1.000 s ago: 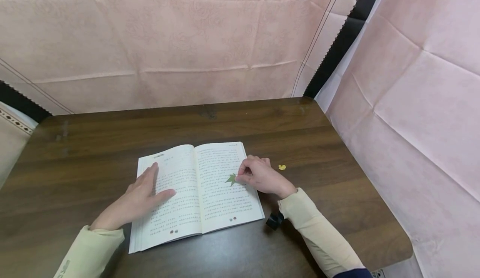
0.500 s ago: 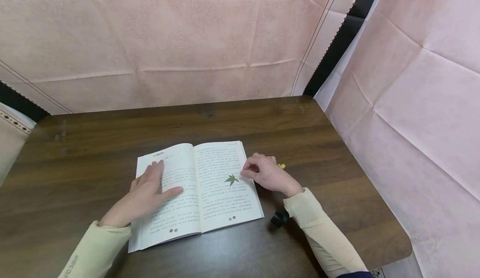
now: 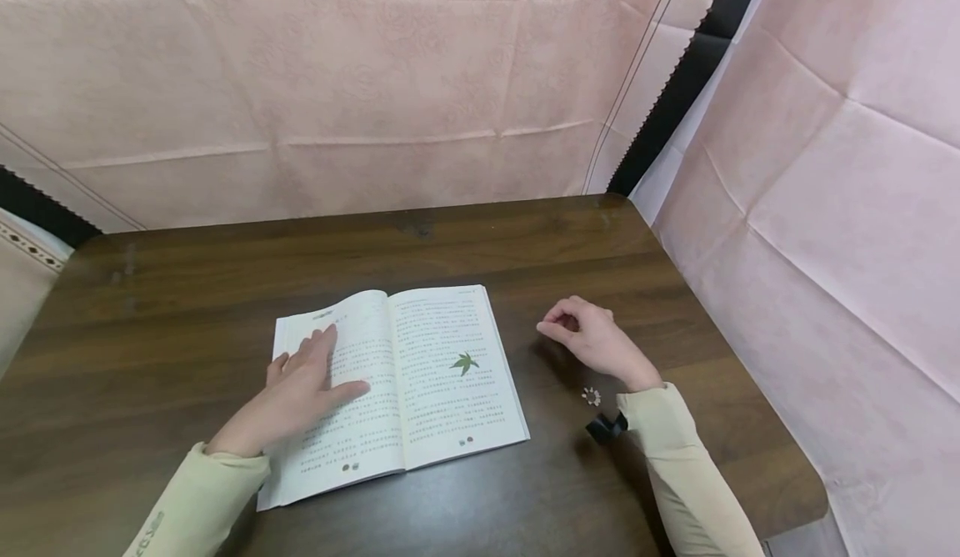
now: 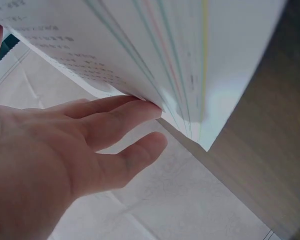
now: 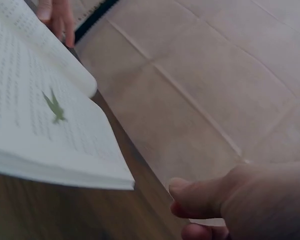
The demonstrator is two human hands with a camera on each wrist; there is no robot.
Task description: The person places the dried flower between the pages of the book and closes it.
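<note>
A green, pointed leaf point(image 3: 464, 363) lies flat on the right-hand page of an open book point(image 3: 442, 415) with printed pages. My left hand point(image 3: 288, 398) rests on the left-hand page with fingers spread and thumb out; in the left wrist view its fingers touch the page beside the book's edge. Right of the book, my right hand point(image 3: 592, 340) is held over the table, thumb and index fingertips close together. No object shows between them in the head or right wrist view. The leaf point(image 5: 54, 107) also shows in the right wrist view, apart from this hand.
Below my right hand lies a small whitish ring-shaped piece point(image 3: 592, 396). A black device point(image 3: 606, 429) sits at my right cuff. The brown wooden table point(image 3: 225, 265) meets a pink cloth point(image 3: 375, 82) behind and another at the right.
My right hand has left the leaf on the page and moved right, off the book. It now hides the small yellow piece, and the whitish ring has come into sight. My left hand has shifted slightly right.
</note>
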